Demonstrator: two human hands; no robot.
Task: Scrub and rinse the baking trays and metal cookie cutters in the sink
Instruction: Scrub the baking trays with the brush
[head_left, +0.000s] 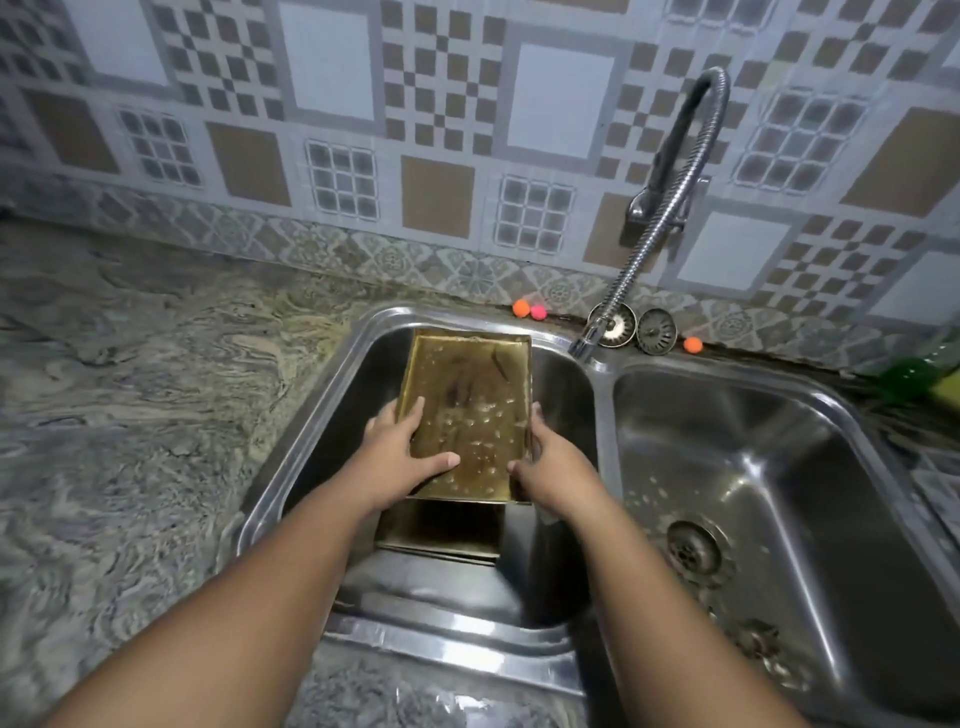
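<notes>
Tray (467, 410) at frame centre, held over left basin of sink (447, 649), stained face up with wet spots. Left hand (402, 452) grips tray's 8 o'clock corner, thumb on face. Right hand (550, 457) grips 4 o'clock edge, fingers mostly hidden behind rim. Second tray (441, 535) at 6 o'clock, largely covered by first, dark, hard to read. Faucet (670, 208) at 1 o'clock. Two strainers (657, 331) by its base. Green blurry object (914, 376) at 3 o'clock, cut off. Debris (763, 644) in right basin, 5 o'clock, indistinct.
</notes>
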